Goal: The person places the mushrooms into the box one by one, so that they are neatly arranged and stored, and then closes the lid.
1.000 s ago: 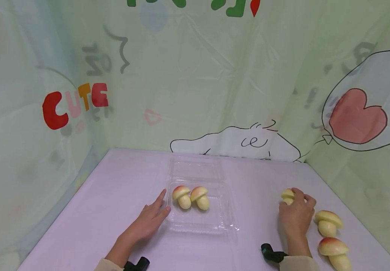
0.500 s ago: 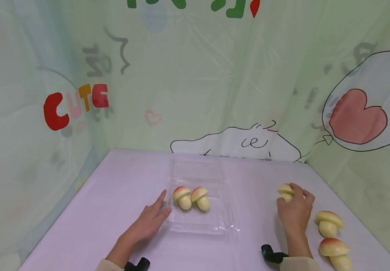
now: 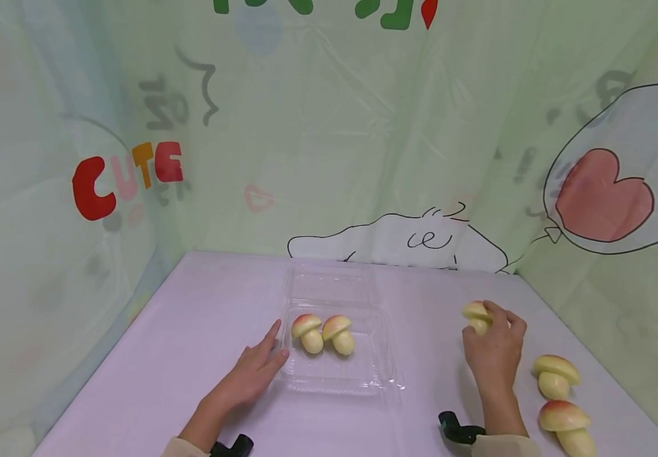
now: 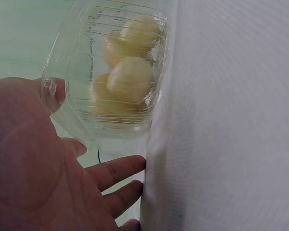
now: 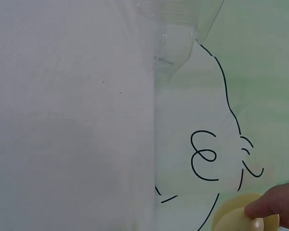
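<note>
My right hand (image 3: 495, 346) grips a yellow toy mushroom (image 3: 476, 317) with a reddish cap, toward the right of the table. In the right wrist view the thumb presses on this mushroom (image 5: 238, 219) at the lower corner. A clear plastic clamshell box (image 3: 371, 368) lies with its lid (image 3: 331, 285) folded back, and two like mushrooms (image 3: 338, 335) sit side by side in its left half. My left hand (image 3: 251, 371) rests at the box's left side, fingers extended. Up close, its thumb lies at the rim of the box (image 4: 79, 118) and its other fingertips reach the table.
Two more mushrooms, one with a yellower cap (image 3: 555, 376) and one with a redder cap (image 3: 565, 422), lie near the table's right edge. Printed curtains (image 3: 334, 158) surround the white table (image 3: 220, 292) at the back and sides. Black wrist mounts (image 3: 460, 428) show below the hands.
My right hand has moved slightly left and away from me, carrying the mushroom with it. My left hand and the box have stayed put.
</note>
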`<state>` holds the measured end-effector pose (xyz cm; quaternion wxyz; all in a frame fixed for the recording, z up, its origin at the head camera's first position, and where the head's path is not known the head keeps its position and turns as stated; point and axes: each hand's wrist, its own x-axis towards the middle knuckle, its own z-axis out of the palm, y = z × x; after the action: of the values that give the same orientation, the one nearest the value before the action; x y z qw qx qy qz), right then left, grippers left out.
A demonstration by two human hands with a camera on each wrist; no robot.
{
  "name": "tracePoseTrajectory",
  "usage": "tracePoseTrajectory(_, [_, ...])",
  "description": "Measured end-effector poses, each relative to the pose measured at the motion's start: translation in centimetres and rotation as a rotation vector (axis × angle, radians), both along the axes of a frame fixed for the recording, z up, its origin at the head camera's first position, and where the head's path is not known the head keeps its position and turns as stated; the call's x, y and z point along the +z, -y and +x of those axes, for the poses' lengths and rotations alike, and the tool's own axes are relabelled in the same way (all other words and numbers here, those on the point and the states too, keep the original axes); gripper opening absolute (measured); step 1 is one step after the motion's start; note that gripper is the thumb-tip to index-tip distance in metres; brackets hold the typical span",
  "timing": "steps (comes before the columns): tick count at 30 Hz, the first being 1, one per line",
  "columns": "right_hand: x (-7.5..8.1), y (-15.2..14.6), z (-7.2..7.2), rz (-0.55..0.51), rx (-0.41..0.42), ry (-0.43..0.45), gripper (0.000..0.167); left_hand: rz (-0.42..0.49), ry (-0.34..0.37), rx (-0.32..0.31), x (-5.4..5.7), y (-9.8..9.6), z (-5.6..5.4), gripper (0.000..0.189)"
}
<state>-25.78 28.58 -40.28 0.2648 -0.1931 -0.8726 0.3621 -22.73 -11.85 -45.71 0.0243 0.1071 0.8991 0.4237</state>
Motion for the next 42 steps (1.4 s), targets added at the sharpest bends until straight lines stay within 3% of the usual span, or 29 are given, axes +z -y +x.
tracePoseTrajectory(17, [0.8, 1.9, 0.6, 0.030, 0.044, -0.087, 0.056, 0.004, 0.010, 0.001, 0.1, 0.0, 0.1, 0.067])
tracePoseTrajectory(31, [1.3, 3.7, 0.8, 0.031, 0.100, -0.069, 0.056, 0.009, 0.003, -0.005, -0.1, 0.0, 0.0, 0.067])
tracePoseTrajectory(42, [1.7, 4.6, 1.1, 0.080, 0.137, -0.160, 0.052, 0.011, 0.002, -0.006, 0.1, -0.1, 0.1, 0.067])
